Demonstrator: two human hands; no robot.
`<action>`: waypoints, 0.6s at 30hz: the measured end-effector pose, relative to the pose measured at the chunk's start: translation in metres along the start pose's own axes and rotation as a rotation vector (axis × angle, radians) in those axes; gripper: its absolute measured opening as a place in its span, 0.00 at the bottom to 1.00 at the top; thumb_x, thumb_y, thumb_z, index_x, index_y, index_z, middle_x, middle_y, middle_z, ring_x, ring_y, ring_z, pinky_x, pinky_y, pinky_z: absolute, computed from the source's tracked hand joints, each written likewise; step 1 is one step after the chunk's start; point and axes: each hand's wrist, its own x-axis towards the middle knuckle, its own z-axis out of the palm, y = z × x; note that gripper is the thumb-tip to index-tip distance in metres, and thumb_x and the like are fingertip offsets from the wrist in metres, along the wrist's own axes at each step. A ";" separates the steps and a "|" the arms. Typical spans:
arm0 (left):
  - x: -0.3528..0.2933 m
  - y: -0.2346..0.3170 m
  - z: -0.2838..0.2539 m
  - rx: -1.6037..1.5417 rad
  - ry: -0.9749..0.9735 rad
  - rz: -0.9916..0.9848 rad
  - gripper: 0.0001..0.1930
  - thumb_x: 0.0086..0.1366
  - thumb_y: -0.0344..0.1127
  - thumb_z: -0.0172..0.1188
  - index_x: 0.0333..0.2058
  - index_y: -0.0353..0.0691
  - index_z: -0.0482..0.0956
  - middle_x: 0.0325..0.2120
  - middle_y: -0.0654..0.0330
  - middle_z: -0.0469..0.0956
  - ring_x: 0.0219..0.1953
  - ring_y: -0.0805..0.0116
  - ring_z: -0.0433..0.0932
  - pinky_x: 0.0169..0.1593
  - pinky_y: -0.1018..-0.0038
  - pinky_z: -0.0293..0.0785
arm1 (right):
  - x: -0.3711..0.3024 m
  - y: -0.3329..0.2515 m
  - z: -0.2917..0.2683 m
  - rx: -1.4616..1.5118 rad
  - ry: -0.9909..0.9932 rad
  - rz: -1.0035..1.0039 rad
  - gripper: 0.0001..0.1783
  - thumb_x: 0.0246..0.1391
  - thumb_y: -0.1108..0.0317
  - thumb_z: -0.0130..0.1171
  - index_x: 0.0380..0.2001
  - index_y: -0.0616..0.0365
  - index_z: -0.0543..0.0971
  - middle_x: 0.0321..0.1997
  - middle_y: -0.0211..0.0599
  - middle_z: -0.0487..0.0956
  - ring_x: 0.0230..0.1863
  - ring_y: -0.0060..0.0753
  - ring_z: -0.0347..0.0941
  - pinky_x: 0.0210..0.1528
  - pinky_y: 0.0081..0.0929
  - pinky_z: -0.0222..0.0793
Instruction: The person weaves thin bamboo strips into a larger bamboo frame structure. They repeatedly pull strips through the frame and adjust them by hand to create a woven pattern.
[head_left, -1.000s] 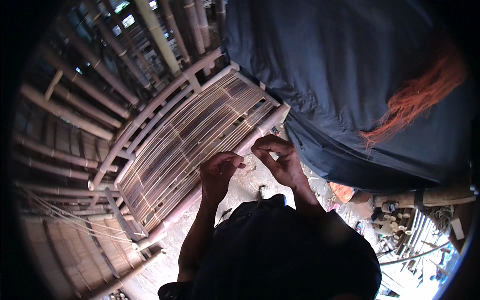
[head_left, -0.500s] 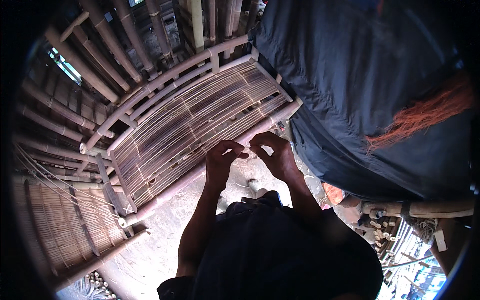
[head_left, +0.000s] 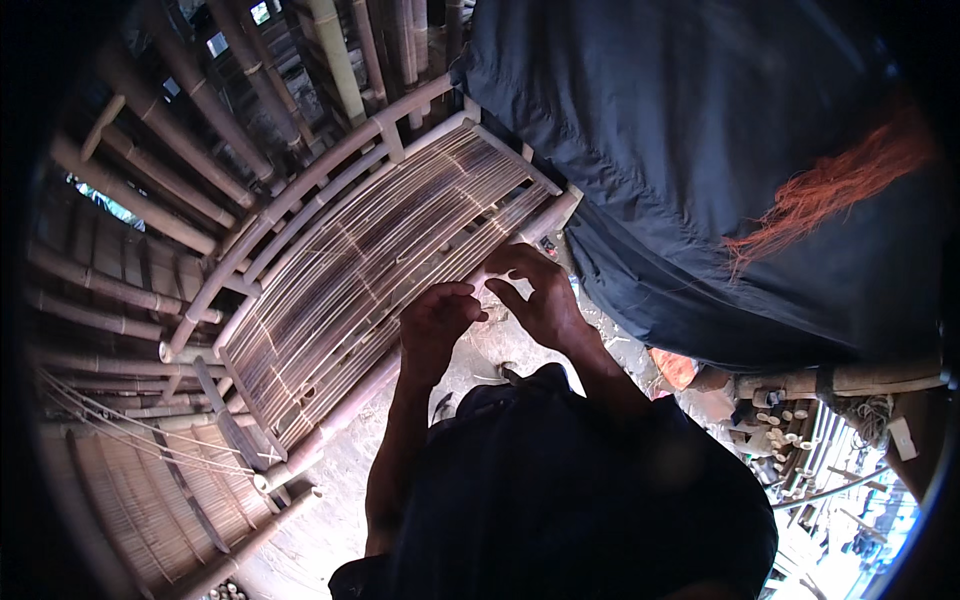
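Both of my hands are raised in front of my body, above the near edge of the bamboo bench [head_left: 350, 255]. My left hand [head_left: 432, 328] is closed, its thumb and fingers drawn together in a pinch. Close by on its right and a little higher, my right hand [head_left: 543, 305] curls with thumb and fingertips near each other. The hands are slightly apart. Anything between the fingertips is too fine or too dark to make out. A bundle of orange-red fibres [head_left: 830, 190] hangs over the dark sheet [head_left: 650, 150], away from my right hand.
Bamboo poles [head_left: 190, 90] form a wall behind the bench. A woven slatted panel [head_left: 150, 500] lies at the lower left, with thin cords [head_left: 150, 425] stretched above it. Cut bamboo pieces [head_left: 790, 430] are stacked at the lower right, near an orange object [head_left: 673, 367] on the ground.
My right hand has risen slightly and shifted left, its fingers reaching higher. My left hand has turned a little and moved slightly left. The whole view has shifted somewhat.
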 end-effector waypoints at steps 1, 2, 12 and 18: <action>0.004 -0.002 0.005 -0.051 0.037 -0.007 0.11 0.60 0.25 0.59 0.42 0.32 0.75 0.30 0.59 0.78 0.35 0.68 0.80 0.44 0.71 0.76 | 0.002 -0.002 -0.002 0.001 0.082 -0.012 0.10 0.45 0.73 0.64 0.33 0.62 0.77 0.40 0.44 0.76 0.44 0.46 0.74 0.45 0.36 0.70; 0.007 -0.003 0.009 -0.102 0.076 -0.013 0.11 0.60 0.25 0.59 0.42 0.31 0.75 0.30 0.59 0.78 0.35 0.67 0.80 0.45 0.71 0.76 | 0.003 -0.003 -0.004 0.003 0.162 -0.025 0.11 0.44 0.72 0.65 0.33 0.62 0.77 0.41 0.44 0.76 0.46 0.48 0.73 0.46 0.37 0.69; 0.031 -0.005 0.021 -0.330 0.150 -0.143 0.18 0.60 0.32 0.62 0.48 0.40 0.71 0.32 0.66 0.75 0.37 0.74 0.76 0.48 0.68 0.76 | -0.008 0.026 0.004 -0.051 0.140 -0.018 0.18 0.39 0.71 0.70 0.37 0.58 0.78 0.49 0.40 0.71 0.53 0.42 0.68 0.51 0.34 0.68; 0.035 -0.011 0.025 -0.392 0.128 -0.113 0.20 0.60 0.33 0.61 0.51 0.40 0.69 0.32 0.67 0.75 0.36 0.75 0.75 0.48 0.67 0.76 | -0.005 0.033 0.008 0.097 0.180 0.057 0.11 0.41 0.72 0.69 0.28 0.60 0.77 0.49 0.41 0.70 0.53 0.40 0.69 0.50 0.34 0.69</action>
